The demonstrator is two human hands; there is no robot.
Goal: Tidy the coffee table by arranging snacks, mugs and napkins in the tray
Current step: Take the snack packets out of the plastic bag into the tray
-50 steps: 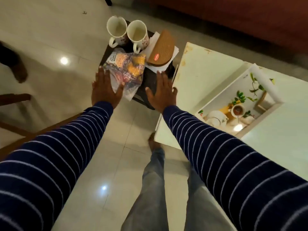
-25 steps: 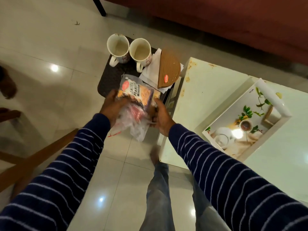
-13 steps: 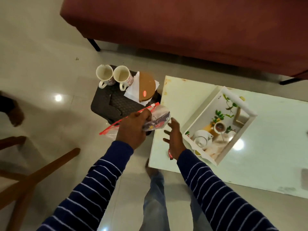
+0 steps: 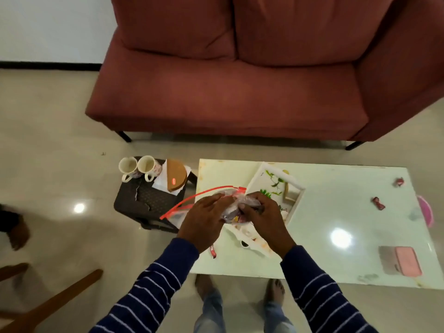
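Observation:
My left hand (image 4: pixel 204 218) and my right hand (image 4: pixel 263 216) both grip a clear snack bag (image 4: pixel 236 207) with a red zip strip, held over the near end of the white tray (image 4: pixel 276 175) on the white coffee table (image 4: pixel 336 212). The tray has leaf and teapot prints; my hands hide much of it. Two white mugs (image 4: pixel 138 168) stand upright on a dark stool (image 4: pixel 149 200) left of the table. Beside them lie white napkins (image 4: pixel 161 181) under a brown half-round holder (image 4: pixel 176 175).
A red sofa (image 4: pixel 240 80) stands behind the table. Small red wrapped sweets (image 4: pixel 378 203) lie at the table's right, another (image 4: pixel 213 251) near its front-left edge. A pink box (image 4: pixel 406 260) sits front right. Wooden chair legs (image 4: pixel 55 301) at lower left; my feet below the table edge.
I lifted the snack bag off the stool and carried it right, over the tray. My right hand, loose half a second ago, now grips the bag too. My view tilted up.

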